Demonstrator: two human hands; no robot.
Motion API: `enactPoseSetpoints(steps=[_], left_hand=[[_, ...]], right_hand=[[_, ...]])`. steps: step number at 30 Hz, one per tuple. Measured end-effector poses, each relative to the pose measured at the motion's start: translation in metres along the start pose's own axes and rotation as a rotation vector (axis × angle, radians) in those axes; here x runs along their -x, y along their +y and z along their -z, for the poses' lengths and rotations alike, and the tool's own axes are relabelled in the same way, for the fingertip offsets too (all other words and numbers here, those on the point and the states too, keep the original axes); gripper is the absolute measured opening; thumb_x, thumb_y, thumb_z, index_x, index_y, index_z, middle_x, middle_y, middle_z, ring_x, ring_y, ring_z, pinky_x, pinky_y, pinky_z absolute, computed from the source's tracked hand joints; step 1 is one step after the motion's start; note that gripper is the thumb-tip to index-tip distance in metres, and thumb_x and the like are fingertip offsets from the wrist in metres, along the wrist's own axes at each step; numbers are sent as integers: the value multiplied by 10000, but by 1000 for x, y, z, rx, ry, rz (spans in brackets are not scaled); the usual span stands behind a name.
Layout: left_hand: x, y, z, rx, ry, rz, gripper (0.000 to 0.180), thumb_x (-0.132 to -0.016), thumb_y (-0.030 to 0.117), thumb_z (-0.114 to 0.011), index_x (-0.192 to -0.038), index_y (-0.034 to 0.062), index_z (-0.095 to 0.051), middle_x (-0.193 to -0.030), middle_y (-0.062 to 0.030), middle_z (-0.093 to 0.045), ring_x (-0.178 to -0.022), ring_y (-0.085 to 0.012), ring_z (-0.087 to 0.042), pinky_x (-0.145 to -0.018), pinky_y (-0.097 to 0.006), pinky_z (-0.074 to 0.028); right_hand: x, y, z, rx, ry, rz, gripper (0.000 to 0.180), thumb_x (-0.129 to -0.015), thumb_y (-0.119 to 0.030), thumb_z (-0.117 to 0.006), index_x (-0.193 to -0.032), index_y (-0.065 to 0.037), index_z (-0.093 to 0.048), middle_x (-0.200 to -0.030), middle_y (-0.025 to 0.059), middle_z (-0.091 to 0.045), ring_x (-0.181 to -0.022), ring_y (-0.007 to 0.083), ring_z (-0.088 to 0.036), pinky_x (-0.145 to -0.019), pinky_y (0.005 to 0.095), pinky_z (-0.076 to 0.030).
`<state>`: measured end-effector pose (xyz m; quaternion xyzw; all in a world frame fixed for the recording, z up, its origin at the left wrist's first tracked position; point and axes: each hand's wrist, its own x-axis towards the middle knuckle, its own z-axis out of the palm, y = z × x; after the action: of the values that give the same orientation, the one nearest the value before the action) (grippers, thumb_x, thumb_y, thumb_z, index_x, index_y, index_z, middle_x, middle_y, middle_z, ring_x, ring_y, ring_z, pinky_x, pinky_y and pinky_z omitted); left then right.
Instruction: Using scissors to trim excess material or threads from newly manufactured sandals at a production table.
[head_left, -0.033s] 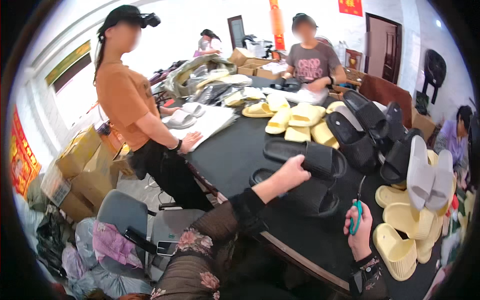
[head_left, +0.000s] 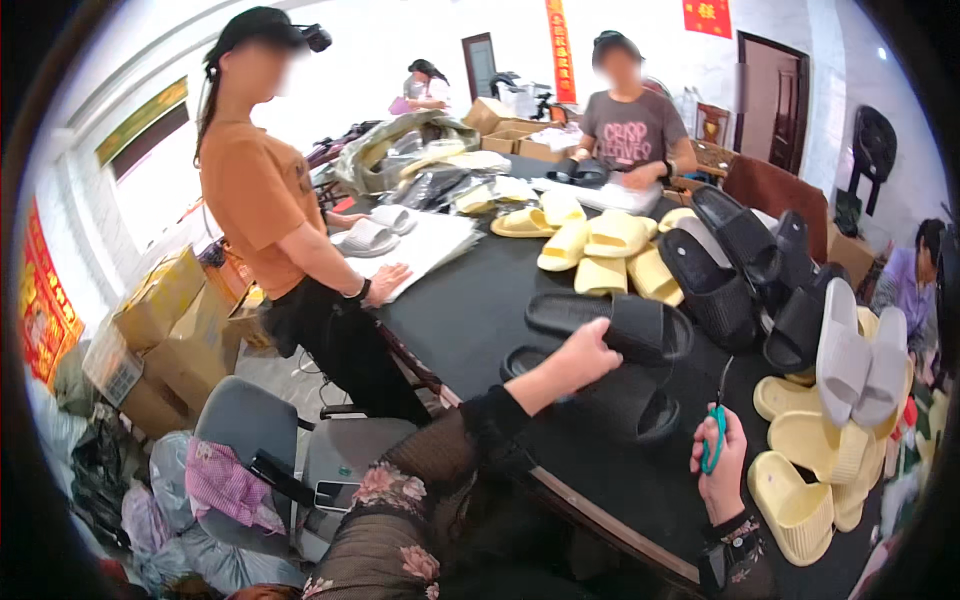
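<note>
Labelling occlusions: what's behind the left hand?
Two black slippers: the farther slipper is mostly visible; the nearer slipper shows its heel end and strap, but its middle is covered by the left hand.

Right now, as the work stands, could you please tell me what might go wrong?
The right hand holds scissors that point toward the black slippers, so one might get scratched. The grey slippers rest on yellow slippers, so a bump could perhaps make them slide off.
</note>
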<state>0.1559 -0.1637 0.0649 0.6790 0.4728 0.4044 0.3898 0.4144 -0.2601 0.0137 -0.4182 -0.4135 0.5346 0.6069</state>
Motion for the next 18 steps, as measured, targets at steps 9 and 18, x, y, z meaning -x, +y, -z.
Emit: enactPoseSetpoints(steps=[9,18], left_hand=[[63,1,6,125,75,71,307,-762,39,-615,-927,-43,-370,-664,-53,-506,-611,-81,-480,-489,-264,-388],[71,-19,-15,186,-104,191,528,-837,146,-599,-1239,-108,-369,-898,-79,-552,-780,-106,-509,-653,-255,-439]], right_hand=[[6,-3,-6,47,-25,-32,298,-898,-186,-574,-1143,-44,-480,-713,11,-514,-475,42,-480,-339,186,-386],[3,-8,-11,3,-37,-46,297,-892,-190,-581,-1132,-46,-482,-701,13,-510,-472,51,-482,-335,192,-377]])
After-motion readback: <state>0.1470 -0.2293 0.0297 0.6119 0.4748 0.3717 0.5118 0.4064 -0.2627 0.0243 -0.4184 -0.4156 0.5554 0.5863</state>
